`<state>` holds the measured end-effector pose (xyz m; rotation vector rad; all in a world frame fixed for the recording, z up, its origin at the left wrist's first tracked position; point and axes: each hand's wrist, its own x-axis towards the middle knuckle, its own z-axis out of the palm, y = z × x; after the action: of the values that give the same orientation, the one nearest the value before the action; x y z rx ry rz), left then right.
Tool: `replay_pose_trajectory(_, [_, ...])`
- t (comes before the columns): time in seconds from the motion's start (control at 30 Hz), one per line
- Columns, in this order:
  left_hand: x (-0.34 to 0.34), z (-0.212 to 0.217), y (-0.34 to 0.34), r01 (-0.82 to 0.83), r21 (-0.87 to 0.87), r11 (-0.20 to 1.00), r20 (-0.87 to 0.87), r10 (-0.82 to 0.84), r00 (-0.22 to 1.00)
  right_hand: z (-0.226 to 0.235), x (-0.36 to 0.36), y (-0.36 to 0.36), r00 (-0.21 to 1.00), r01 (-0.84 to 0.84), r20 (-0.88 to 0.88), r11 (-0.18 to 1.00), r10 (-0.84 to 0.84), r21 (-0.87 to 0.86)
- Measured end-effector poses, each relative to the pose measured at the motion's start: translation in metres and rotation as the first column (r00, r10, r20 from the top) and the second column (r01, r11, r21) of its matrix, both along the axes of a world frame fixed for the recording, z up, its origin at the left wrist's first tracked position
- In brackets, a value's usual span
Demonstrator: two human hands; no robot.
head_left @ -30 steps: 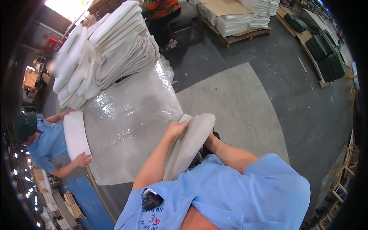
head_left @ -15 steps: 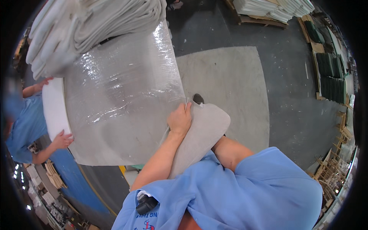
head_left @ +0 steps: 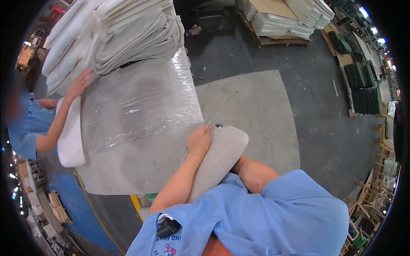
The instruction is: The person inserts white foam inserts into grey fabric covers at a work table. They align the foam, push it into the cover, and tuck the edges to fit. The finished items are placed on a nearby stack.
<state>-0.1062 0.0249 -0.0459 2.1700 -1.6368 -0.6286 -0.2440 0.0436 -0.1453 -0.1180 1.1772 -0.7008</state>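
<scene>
A light grey fabric-covered cushion (head_left: 226,147) with a rounded end lies across my front, at the table's right corner. My left hand (head_left: 198,140) is closed at its upper left edge, fingers pinching the fabric border beside the table corner. My right forearm (head_left: 258,174) goes in under the cushion; the right hand itself is hidden beneath it. Just past the cushion's top edge, a small part of a black object (head_left: 219,126) shows; its kind is unclear. The grey-topped table (head_left: 124,175) has clear plastic film (head_left: 136,115) over its far part.
Folded grey-white covers (head_left: 136,38) are piled at the table's far end. At the left, a co-worker's hand (head_left: 80,83) is by the pile, near a white pad (head_left: 70,136). A grey sheet (head_left: 256,111) lies on the floor; pallets hold white stacks (head_left: 275,19) and dark green bundles (head_left: 363,87).
The black object, plainer before, is now mostly covered by the cushion. My left hand keeps its pinch. The co-worker's nearer hand has left the white pad and reached up to the pile.
</scene>
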Motion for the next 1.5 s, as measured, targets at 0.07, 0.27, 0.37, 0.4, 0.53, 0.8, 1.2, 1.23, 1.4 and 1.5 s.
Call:
replay_pose_trajectory(0.07, [0.001, -0.004, 0.002, -0.007, 0.047, 0.999, -0.019, 0.008, 1.0, -0.001, 0.006, -0.007, 1.0, -0.018, -0.017, 1.0, 0.018, 0.003])
replay_pose_trajectory(0.27, [-0.011, -0.006, 0.008, -0.045, 0.12, 0.992, -0.035, 0.05, 0.998, -0.011, 0.015, -0.011, 0.997, -0.04, -0.068, 0.999, 0.042, 0.023])
replay_pose_trajectory(0.37, [-0.007, -0.003, 0.007, -0.062, 0.122, 0.991, -0.012, 0.064, 0.998, -0.007, 0.016, -0.007, 0.993, -0.084, -0.077, 0.996, 0.085, 0.011])
replay_pose_trajectory(0.4, [-0.005, -0.002, 0.005, -0.067, 0.111, 0.992, -0.009, 0.069, 0.998, -0.006, 0.015, -0.009, 0.992, -0.102, -0.08, 0.995, 0.101, -0.001])
replay_pose_trajectory(0.53, [0.011, 0.011, 0.008, 0.004, 0.114, 0.993, -0.046, 0.001, 0.999, 0.003, 0.014, -0.003, 0.976, -0.198, -0.099, 0.979, 0.192, -0.052])
replay_pose_trajectory(0.8, [0.053, 0.051, 0.033, -0.123, 0.111, 0.986, -0.023, 0.126, 0.992, -0.003, 0.013, -0.01, 0.866, -0.5, -0.394, 0.541, 0.308, -0.676])
replay_pose_trajectory(1.2, [0.13, 0.073, 0.154, -0.263, 0.338, 0.904, -0.484, 0.407, 0.775, 0.198, 0.073, -0.144, -0.199, -0.972, -0.67, -0.229, 0.715, 0.045])
replay_pose_trajectory(1.23, [0.131, 0.079, 0.154, -0.252, 0.315, 0.915, -0.451, 0.378, 0.808, 0.193, 0.08, -0.144, -0.363, -0.919, -0.653, -0.37, 0.664, 0.135])
replay_pose_trajectory(1.4, [0.134, 0.075, 0.187, -0.223, 0.374, 0.9, -0.222, 0.32, 0.921, 0.176, 0.115, -0.134, -0.359, -0.926, -0.379, -0.276, 0.853, 0.256])
replay_pose_trajectory(1.5, [0.134, 0.065, 0.236, -0.316, 0.495, 0.809, -0.139, 0.433, 0.89, 0.168, 0.128, -0.103, 0.065, -0.98, -0.29, 0.115, 0.955, 0.16])
